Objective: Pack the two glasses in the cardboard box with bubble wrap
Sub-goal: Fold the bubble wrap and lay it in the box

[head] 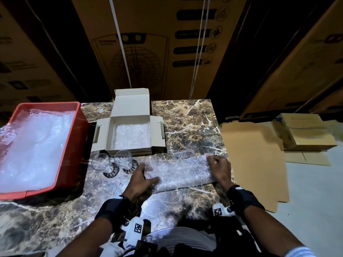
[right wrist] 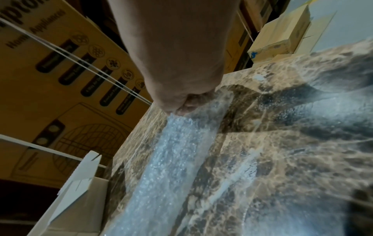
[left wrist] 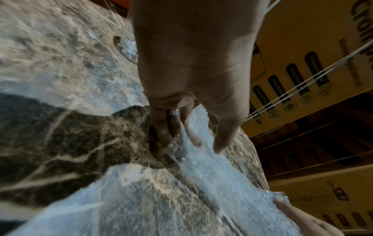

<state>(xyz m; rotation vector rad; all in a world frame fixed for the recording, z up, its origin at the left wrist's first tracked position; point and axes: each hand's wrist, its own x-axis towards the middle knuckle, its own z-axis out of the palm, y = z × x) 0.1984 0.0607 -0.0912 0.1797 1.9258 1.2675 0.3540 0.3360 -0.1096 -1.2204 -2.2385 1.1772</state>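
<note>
Two clear stemmed glasses [head: 101,162] [head: 123,159] stand upright on the marble table, just in front of the open white cardboard box [head: 109,134], whose bottom is lined with bubble wrap. A loose bubble wrap sheet [head: 181,171] lies stretched on the table to the right of the glasses. My left hand [head: 146,175] pinches its left end, thumb on top and fingers beneath [left wrist: 193,137]. My right hand [head: 213,162] grips the far right corner in a closed fist [right wrist: 181,105]. One glass foot [left wrist: 127,47] shows beside my left palm.
A red crate [head: 81,127] filled with more bubble wrap sits at the table's left. Large brown cartons stand behind the table. Flat cardboard [head: 256,160] and small boxes [head: 304,134] lie on the floor to the right. The table's right edge runs close to my right hand.
</note>
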